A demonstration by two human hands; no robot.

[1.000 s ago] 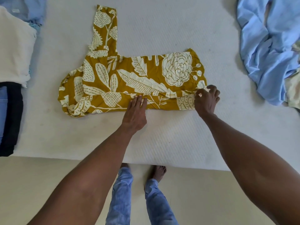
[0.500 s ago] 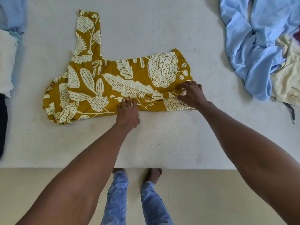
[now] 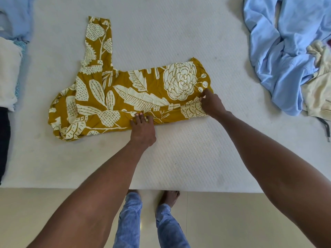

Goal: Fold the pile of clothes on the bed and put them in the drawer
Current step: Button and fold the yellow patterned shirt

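Note:
A mustard-yellow shirt with a cream leaf and flower print (image 3: pixel 125 93) lies spread on the white mattress (image 3: pixel 179 158), one sleeve pointing away from me and its near edge folded over. My left hand (image 3: pixel 143 129) presses flat on the folded near edge at the middle. My right hand (image 3: pixel 211 103) pinches the folded edge at the shirt's right end, fingers curled on the cloth. A loose pile of unfolded clothes, light blue (image 3: pixel 279 51) over cream (image 3: pixel 318 86), lies at the right.
Folded clothes sit at the left edge: a white piece (image 3: pixel 8 72), a blue one (image 3: pixel 16 15) behind it, a dark one (image 3: pixel 4 140) nearer me. The mattress edge runs across below my arms, with beige floor (image 3: pixel 53 212) and my feet beyond it.
My right hand has slid up along the shirt's right end, smoothing the fold. My left hand stays pressed on the near edge. The view shifted slightly.

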